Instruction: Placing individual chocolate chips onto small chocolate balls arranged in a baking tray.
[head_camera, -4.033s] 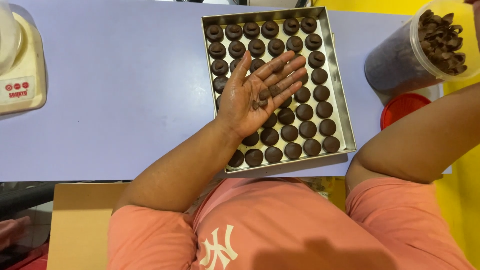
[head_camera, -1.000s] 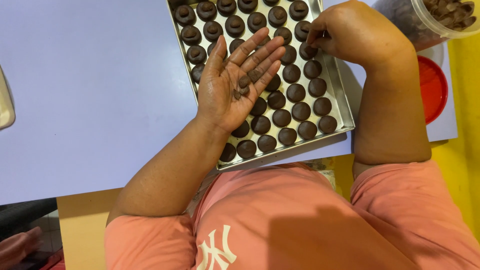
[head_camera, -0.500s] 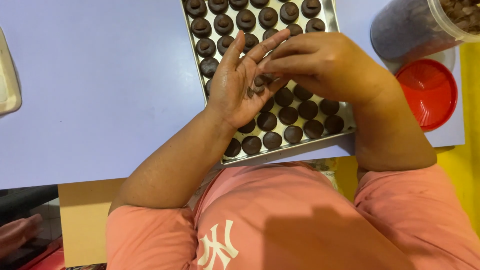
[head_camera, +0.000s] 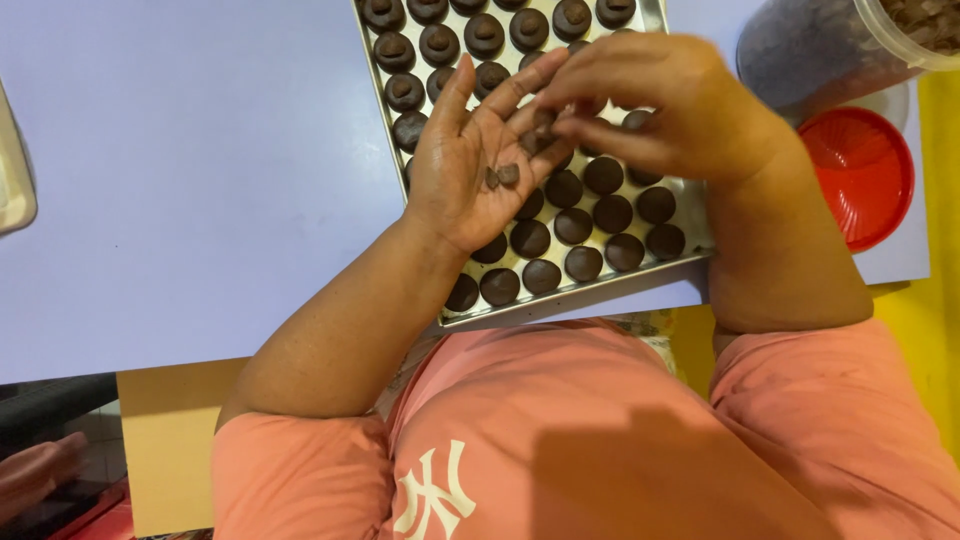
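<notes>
1. Chocolate chips (head_camera: 503, 176) lie in your left hand (head_camera: 470, 165), which is held palm up with its fingers spread, over the baking tray (head_camera: 655, 18) at upper centre of the frame.
2. Your right hand (head_camera: 665, 105) curls over from the right, its fingers (head_camera: 560, 95) pinching at a chip by the left fingertips.
3. Round dark cookies (head_camera: 575, 225) fill the tray on the lilac bench (head_camera: 200, 160).
4. At upper right stand a clear tub (head_camera: 820, 45) and a red lid (head_camera: 860, 175).
</notes>
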